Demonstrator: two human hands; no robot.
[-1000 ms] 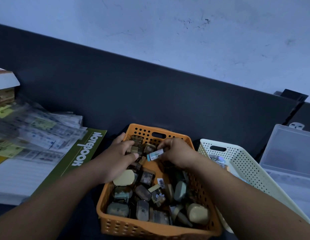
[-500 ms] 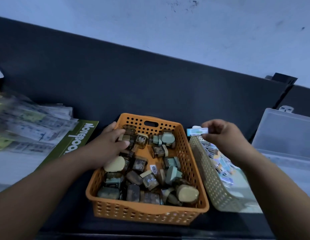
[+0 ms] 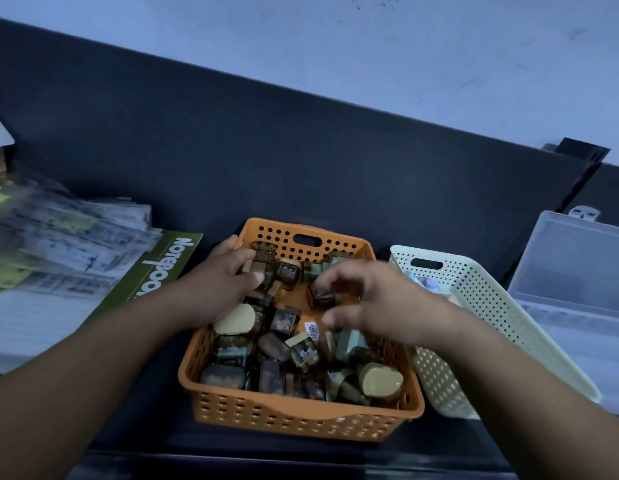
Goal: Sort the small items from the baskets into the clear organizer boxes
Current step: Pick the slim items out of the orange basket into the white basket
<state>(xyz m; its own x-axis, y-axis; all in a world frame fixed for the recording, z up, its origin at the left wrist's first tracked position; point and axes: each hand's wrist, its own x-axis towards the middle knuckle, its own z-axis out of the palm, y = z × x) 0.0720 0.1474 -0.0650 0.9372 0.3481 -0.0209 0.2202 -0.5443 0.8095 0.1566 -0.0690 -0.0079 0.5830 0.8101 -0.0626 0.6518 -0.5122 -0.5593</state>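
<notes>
Your hands over the orange basket (image 3: 301,415) of items (image 3: 287,320).
Left hand (image 3: 225,285) lies on items at 11 o'clock, grip not clear; right hand (image 3: 373,303) is spread, empty. The clear box (image 3: 574,271) sits at 3 o'clock.

- The left forearm, bare, comes in from the lower left corner and slants up and to the right, wrist straight.
- The left grip (image 3: 221,285) lies palm down with the knuckles up and the fingers bent down at the tips. Whether they clasp anything cannot be told.
- The right forearm, bare, comes in from the lower right corner and slants up and to the left.
- The right grip (image 3: 377,303) hovers palm down, blurred, with fingers spread and loosely curled and the thumb reaching left. Nothing is held.
- The two grips are near each other but not touching.
</notes>
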